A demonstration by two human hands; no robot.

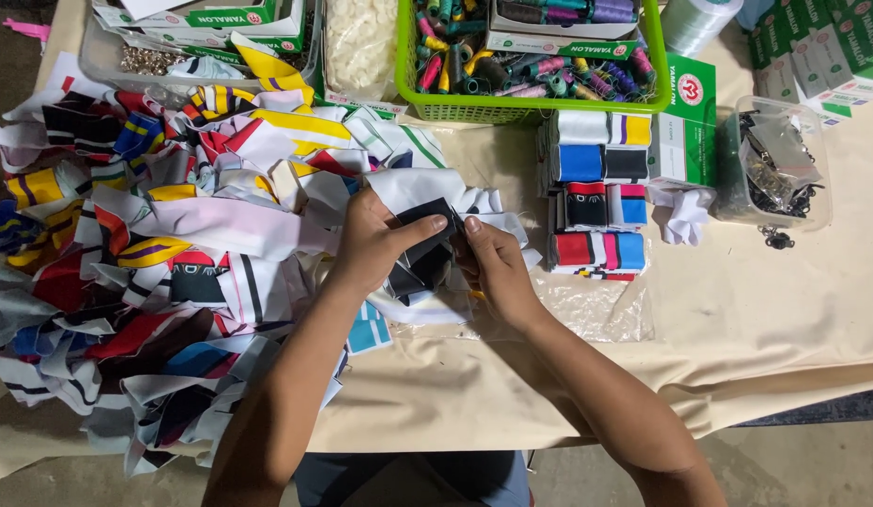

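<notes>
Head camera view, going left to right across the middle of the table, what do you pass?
Loose pile of colourful fabric strips → left hand → dark fabric piece pinched by both hands → right hand → neat stack of folded fabric pieces → clear plastic tub of dark metal bits.

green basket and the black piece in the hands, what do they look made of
Green basket: likely moulded plastic, with an open lattice wall and slight gloss. Black piece: apparently thin knit or woven fabric, matte; it bends and folds between the left hand and right hand.
</notes>
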